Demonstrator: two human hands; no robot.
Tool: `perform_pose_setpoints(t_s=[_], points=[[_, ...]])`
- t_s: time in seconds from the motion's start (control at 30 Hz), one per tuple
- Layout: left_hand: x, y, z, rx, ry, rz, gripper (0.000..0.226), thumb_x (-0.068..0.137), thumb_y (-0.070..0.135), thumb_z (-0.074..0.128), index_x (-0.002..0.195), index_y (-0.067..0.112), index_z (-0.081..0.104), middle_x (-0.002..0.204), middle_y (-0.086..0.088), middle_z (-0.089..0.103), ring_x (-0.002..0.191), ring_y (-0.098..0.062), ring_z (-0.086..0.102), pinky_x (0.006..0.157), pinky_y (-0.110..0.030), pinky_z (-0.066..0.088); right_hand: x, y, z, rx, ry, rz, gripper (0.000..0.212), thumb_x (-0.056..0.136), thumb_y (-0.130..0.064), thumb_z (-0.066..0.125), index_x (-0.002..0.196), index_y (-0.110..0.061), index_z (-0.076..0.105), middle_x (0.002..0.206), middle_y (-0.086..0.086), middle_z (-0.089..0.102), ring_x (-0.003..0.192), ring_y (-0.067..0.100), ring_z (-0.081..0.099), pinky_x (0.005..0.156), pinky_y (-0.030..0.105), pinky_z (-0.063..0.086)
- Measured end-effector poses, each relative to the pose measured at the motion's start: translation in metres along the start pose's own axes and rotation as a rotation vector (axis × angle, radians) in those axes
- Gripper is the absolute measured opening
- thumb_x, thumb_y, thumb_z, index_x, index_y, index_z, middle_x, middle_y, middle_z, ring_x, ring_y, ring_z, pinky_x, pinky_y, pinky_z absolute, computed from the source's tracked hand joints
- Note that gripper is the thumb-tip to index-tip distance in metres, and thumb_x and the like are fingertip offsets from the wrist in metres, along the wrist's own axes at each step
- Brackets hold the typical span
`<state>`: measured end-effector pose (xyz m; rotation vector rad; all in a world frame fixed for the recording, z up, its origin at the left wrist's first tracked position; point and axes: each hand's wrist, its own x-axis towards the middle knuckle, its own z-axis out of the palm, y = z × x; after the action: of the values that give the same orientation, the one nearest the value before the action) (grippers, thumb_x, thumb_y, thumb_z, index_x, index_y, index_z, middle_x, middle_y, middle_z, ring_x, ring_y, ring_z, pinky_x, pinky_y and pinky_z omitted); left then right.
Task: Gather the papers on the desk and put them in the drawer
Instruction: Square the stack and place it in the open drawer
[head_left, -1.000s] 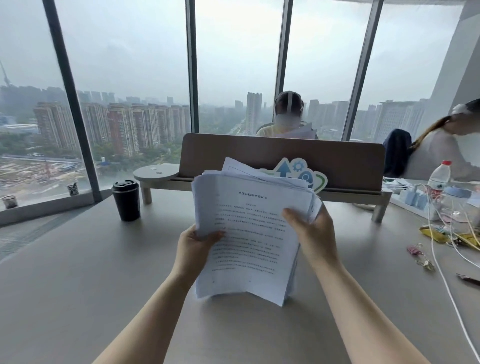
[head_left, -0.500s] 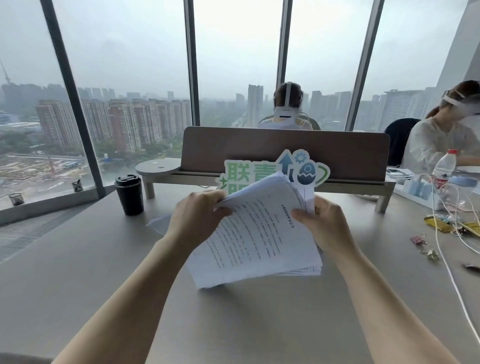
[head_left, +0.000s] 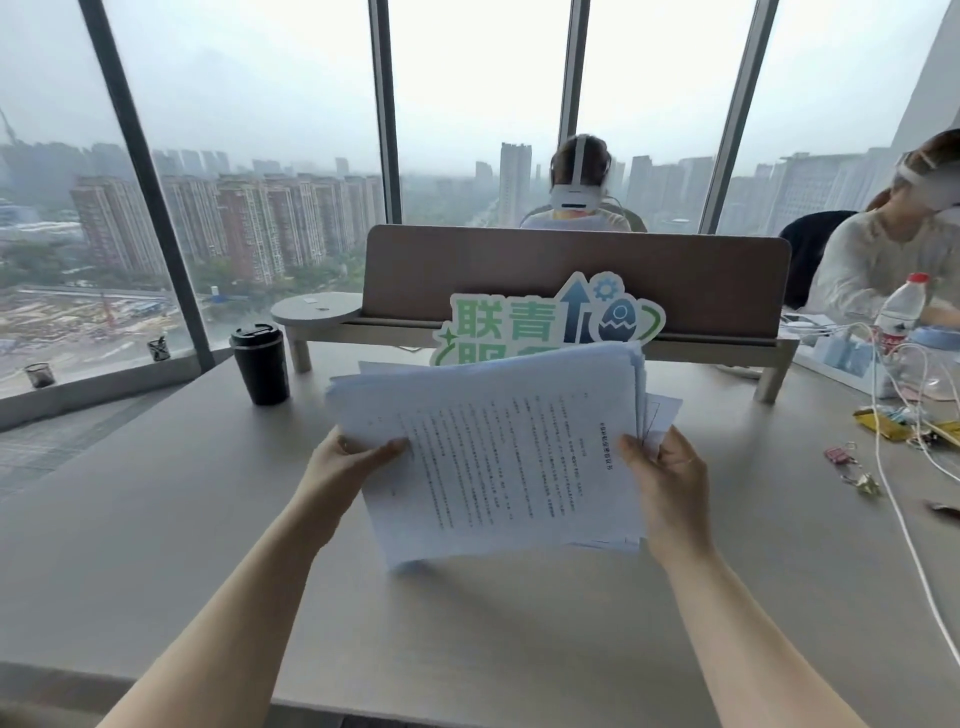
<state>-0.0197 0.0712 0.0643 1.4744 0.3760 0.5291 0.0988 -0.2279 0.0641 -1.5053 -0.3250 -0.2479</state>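
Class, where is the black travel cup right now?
The black travel cup stands upright on the desk, far left, beside the wooden shelf riser's left leg, left of the held papers.

cup: black lidded travel cup (head_left: 261, 365) upright at the back left; just beside the riser's left leg
riser: wooden shelf riser (head_left: 540, 340) with brown back panel (head_left: 571, 275); round pad (head_left: 317, 310) at its left end
sign: green and blue cutout sign (head_left: 550, 319) leaning on the panel; lower part hidden
bottle: clear bottle, red cap (head_left: 900, 312) far right; white cables (head_left: 893, 467) trailing near it
clips: binder clips (head_left: 852, 467) right of centre
people: two seated behind, wearing headsets (head_left: 574, 195)
windows: city towers (head_left: 249, 223), haze
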Motion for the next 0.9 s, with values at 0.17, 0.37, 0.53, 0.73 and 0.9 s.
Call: perform_pose_setpoints(t_s=[0.17, 0.37, 0.53, 0.73, 0.9], points=[[-0.005, 0.011, 0.022, -0.173, 0.163, 0.128, 0.013, 0.077, 0.002, 0.075, 0.087, 0.010, 0.070, 0.084, -0.006, 0.072, 0.074, -0.022, 0.064, 0.069, -0.032, 0.055, -0.001, -0.008, 0.001, 0.041, 0.006, -0.047, 0.022, 0.092, 0.000, 0.062, 0.093, -0.021, 0.069, 0.079, -0.017, 0.077, 0.071, 0.000, 0.069, 0.065, 0.018, 0.056], [-0.024, -0.016, 0.040, -0.126, 0.131, 0.100, 0.023, 0.080, 0.004, 0.074, 0.102, 0.004, 0.066, 0.092, -0.006, 0.073, 0.083, -0.024, 0.067, 0.063, -0.023, 0.058, -0.023, 0.015, 0.010, 0.022, 0.000, 0.056, 0.018, 0.085, -0.005, 0.067, 0.097, -0.019, 0.067, 0.079, -0.009, 0.073, 0.087, 0.028, 0.071, 0.065, 0.028, 0.052], [-0.021, -0.014, 0.043, -0.067, 0.148, 0.187, 0.054, 0.076, 0.015, 0.079, 0.122, 0.017, 0.051, 0.125, -0.007, 0.065, 0.114, -0.031, 0.064, 0.087, -0.044, 0.056, -0.020, 0.011, 0.011, -0.023, 0.036, -0.025, 0.043, 0.082, -0.017, 0.071, 0.117, -0.035, 0.053, 0.106, -0.013, 0.069, 0.100, 0.017, 0.067, 0.084, 0.042, 0.058], [-0.009, 0.021, 0.051, 0.311, 0.196, 0.450, 0.082, 0.082, 0.021, 0.075, 0.148, 0.042, 0.030, 0.138, 0.008, 0.044, 0.126, -0.004, 0.042, 0.103, -0.018, 0.034, -0.008, -0.011, 0.019, -0.240, 0.064, -0.338, 0.068, 0.090, -0.025, 0.071, 0.139, -0.052, 0.032, 0.111, -0.025, 0.056, 0.104, 0.015, 0.062, 0.080, 0.030, 0.052], [0.002, 0.020, 0.042, 0.593, 0.271, 0.540, 0.035, 0.081, 0.018, 0.075, 0.115, 0.020, 0.066, 0.127, -0.004, 0.054, 0.109, -0.009, 0.051, 0.094, -0.009, 0.038, 0.002, -0.004, 0.012, -0.341, 0.097, -0.549, 0.018, 0.095, -0.024, 0.059, 0.102, -0.018, 0.074, 0.095, -0.023, 0.063, 0.090, -0.009, 0.060, 0.076, 0.024, 0.053]])
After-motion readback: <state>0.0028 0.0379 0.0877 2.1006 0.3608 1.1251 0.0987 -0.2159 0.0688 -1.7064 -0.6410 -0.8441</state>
